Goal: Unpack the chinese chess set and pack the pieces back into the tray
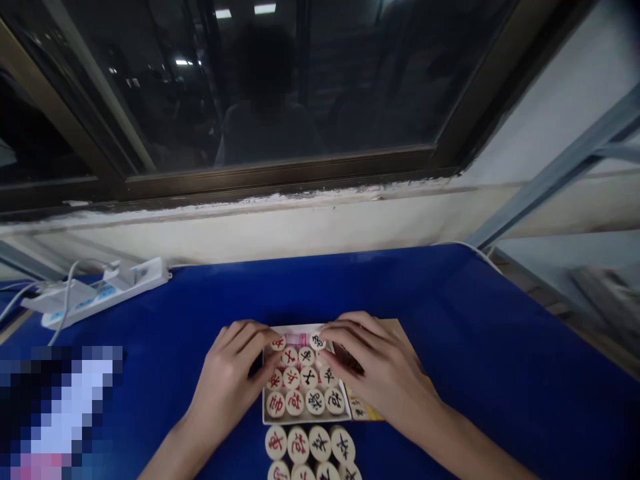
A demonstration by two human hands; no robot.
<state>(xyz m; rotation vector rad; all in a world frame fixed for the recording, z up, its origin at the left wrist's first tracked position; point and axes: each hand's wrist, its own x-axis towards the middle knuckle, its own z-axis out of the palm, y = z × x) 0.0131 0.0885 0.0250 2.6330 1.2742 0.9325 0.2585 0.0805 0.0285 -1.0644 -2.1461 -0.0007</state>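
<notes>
A shallow white box [306, 421] holds rows of round wooden Chinese chess pieces, red-marked on the left and black-marked on the right. At its far left corner, my left hand [233, 367] has thumb and fingers curled round a red-marked piece [278, 342]. My right hand [377, 363] reaches over the right side, fingertips on a black-marked piece [317, 341] at the far right; its thumb lies lower, partly hiding neighbouring pieces. Pink-and-white paper [296, 339] shows between these two pieces. Nearer me, stacked pieces [299, 445] stand in rows on the blue table, cut off by the frame.
A printed cardboard lid [363, 409] lies beside the box, partly under my right hand. On the blue table [210, 293], a white power strip [107, 293] with cables sits back left. A blurred-out object [70, 413] lies front left. A wall and dark window [280, 87] rise behind.
</notes>
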